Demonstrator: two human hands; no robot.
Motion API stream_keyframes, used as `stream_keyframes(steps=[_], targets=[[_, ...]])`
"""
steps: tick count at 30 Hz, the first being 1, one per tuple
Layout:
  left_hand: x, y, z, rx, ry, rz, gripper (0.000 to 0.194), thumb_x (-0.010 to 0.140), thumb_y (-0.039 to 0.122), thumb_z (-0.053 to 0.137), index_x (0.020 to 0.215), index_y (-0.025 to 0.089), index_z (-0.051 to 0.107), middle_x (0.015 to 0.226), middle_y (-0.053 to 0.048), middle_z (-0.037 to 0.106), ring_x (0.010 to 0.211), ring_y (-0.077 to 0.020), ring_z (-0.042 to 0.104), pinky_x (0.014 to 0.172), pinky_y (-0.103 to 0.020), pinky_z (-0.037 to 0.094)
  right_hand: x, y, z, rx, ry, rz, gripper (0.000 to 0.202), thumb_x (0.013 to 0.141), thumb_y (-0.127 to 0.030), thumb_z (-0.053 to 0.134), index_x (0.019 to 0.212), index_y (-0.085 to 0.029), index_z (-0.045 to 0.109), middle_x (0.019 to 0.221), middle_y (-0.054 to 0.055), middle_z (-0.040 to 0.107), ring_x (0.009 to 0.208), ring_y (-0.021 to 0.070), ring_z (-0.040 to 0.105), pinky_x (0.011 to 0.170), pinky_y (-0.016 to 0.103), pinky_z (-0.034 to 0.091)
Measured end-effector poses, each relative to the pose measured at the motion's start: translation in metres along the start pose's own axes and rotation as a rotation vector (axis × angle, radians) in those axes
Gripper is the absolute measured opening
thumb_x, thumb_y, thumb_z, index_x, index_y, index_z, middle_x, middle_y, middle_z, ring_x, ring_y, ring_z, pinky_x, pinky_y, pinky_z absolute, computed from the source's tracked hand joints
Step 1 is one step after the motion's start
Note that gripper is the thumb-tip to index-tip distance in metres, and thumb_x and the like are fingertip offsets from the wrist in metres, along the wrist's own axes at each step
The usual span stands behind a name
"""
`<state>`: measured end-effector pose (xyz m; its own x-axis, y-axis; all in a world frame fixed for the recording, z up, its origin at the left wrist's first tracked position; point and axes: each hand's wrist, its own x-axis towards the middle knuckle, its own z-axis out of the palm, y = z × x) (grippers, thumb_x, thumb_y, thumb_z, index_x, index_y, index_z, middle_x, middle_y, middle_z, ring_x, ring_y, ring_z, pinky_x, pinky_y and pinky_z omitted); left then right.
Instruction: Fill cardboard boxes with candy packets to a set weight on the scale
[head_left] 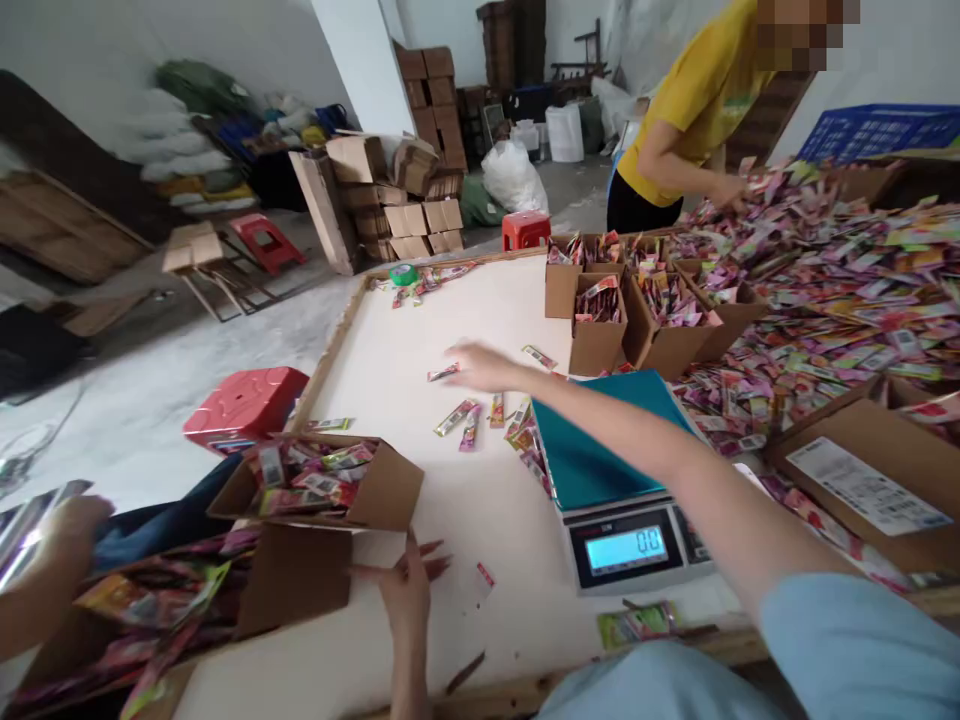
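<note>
My right hand (pixel 484 368) reaches across the white tabletop, blurred by motion. A small snack sachet (pixel 442 373) lies at its fingertips; whether the fingers grip it I cannot tell. Below, more sachets (pixel 469 427) are scattered beside the digital scale (pixel 611 440), whose display reads 0.0. My left hand (pixel 407 580) is open, fingers spread, at the near side of the table. It is close to a cardboard box (pixel 386 490) full of sachets and a second filled box (pixel 296 580); contact is unclear.
Another person's hand (pixel 71 525) is at the left edge. Filled boxes (pixel 596 345) stand at the back beside a large sachet heap (pixel 825 300). A co-worker in a yellow shirt (pixel 686 80) leans over it. Red stools (pixel 244 405) and green tape (pixel 403 274) are also in view.
</note>
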<state>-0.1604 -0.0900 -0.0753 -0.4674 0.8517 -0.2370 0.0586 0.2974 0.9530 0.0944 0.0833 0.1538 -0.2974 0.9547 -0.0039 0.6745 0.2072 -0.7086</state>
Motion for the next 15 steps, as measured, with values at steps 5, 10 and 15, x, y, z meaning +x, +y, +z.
stream_keyframes(steps=[5,10,15], targets=[[-0.045,0.038,0.045,-0.098,0.121,0.52,0.081,0.095,0.045,0.071,0.162,0.038,0.026,0.087,0.005,0.065,0.076,-0.0175,0.068,0.089,-0.037,0.061,-0.024,0.144,-0.099,-0.434,0.166,0.372,0.035,0.097,-0.032,0.074,0.119,-0.005,0.069,0.149,0.031,0.058,0.153,0.0438,0.041,0.13,0.067,0.018],[0.054,0.13,0.168,-0.278,-0.375,0.168,0.041,0.098,0.049,0.066,0.13,0.026,0.055,0.127,-0.008,0.065,0.127,-0.0179,0.063,0.115,-0.032,0.048,-0.016,0.184,-0.116,-0.46,0.126,0.347,0.028,0.109,-0.029,0.051,0.104,-0.011,0.072,0.123,0.018,0.075,0.125,0.0278,0.065,0.127,0.048,0.026],[0.106,0.183,0.29,-0.14,-0.728,0.032,0.05,0.092,0.061,0.071,0.104,0.013,0.065,0.091,-0.014,0.071,0.094,-0.0311,0.075,0.089,-0.051,0.063,-0.001,0.145,-0.103,-0.369,0.277,0.17,0.025,0.107,-0.029,0.054,0.09,-0.016,0.066,0.107,0.012,0.077,0.101,0.0223,0.069,0.098,0.03,0.046]])
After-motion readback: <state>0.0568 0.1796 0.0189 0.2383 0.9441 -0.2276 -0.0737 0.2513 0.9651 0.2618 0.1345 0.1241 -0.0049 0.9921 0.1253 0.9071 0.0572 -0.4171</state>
